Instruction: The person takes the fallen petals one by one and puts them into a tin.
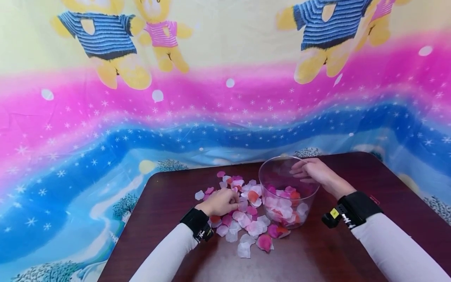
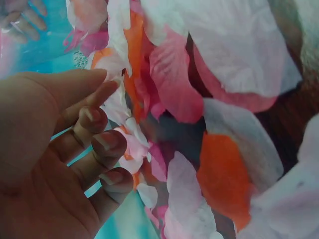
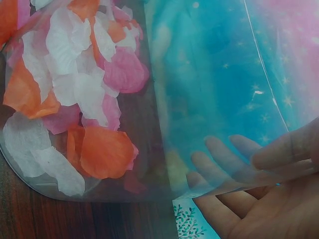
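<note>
A clear plastic container [image 1: 278, 174] stands on the dark wooden table [image 1: 169, 196], holding pink, white and orange fabric petals [image 1: 285, 205]. My right hand [image 1: 305, 171] grips its far rim; in the right wrist view its fingers [image 3: 224, 159] show through the container wall [image 3: 209, 74], beside the petals inside [image 3: 84, 84]. Loose petals [image 1: 246, 233] lie scattered left of the container. My left hand [image 1: 233, 202] rests on this pile, its curled fingers [image 2: 102, 144] pinching a few petals [image 2: 124, 124] against the thumb.
A colourful cloth [image 1: 105, 129] printed with teddy bears hangs behind the table and drapes down past its left edge. Bare tabletop lies at the front [image 1: 299, 258] and to the right of the container. Black wrist bands sit on both white sleeves.
</note>
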### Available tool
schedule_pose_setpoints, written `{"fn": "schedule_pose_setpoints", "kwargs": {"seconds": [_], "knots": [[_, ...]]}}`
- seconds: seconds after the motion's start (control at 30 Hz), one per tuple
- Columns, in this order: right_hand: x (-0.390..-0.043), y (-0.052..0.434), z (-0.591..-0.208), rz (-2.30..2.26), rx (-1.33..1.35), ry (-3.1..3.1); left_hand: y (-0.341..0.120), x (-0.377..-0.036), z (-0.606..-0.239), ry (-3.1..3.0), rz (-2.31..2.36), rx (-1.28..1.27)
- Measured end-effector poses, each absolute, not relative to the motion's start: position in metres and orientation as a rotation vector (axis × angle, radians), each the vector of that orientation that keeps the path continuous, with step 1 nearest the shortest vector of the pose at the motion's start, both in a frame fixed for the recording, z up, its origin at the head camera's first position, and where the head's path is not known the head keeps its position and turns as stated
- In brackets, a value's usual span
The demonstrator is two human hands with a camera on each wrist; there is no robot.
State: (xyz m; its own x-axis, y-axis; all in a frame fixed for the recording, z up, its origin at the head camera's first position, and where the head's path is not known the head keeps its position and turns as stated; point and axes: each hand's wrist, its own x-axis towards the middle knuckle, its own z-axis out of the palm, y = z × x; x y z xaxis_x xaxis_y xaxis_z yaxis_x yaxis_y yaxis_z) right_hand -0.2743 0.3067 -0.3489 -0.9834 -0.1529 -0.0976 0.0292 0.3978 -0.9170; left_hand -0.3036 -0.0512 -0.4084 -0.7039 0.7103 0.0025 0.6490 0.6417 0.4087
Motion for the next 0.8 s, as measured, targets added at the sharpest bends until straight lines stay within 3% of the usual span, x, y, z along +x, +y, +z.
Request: {"fn": "schedule_pose_setpoints", "kwargs": {"seconds": [0.23,0.47,0.8], "knots": [[-0.275,0.308,-0.350,-1.612,-0.097,2.492,-0.052,-0.302,-0.390,2.718,0.592,1.153],[-0.275,0.309,-0.349,-1.609,-0.099,2.482,-0.047,-0.301,-0.342,2.839,0.643,1.281],[-0.274,0.308,-0.350,-1.611,-0.112,2.482,-0.006,-0.289,-0.289,2.818,0.694,1.522]]}}
